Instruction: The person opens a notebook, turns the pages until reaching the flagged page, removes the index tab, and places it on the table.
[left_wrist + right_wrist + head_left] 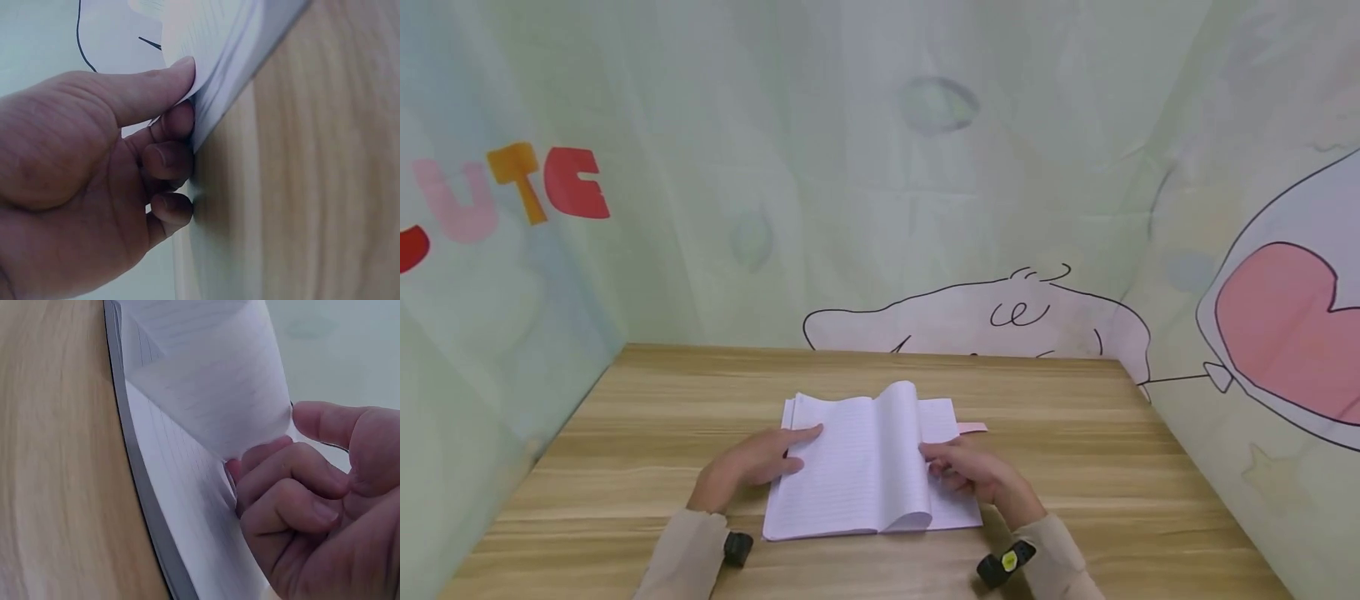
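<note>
White page between the right fingers

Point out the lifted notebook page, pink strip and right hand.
Lifted notebook page (901,458): head view, curled middle.
Pink strip (973,427): head view, exposed end.
Right hand (979,472): head view, back of hand.

A single leaf of thin white ruled paper is seen raised and bent above an open notebook of white ruled pages. Its outer edge is pinched by a bare right hand: the thumb is set at the margin, and the forefinger is partly hidden behind the paper. Other fingers are curled toward the palm. The notebook is bordered by a grey page edge with a dark outer line, and is laid on a light-brown wood-grain tabletop. A pale green backdrop is seen beyond, blurred.
</note>
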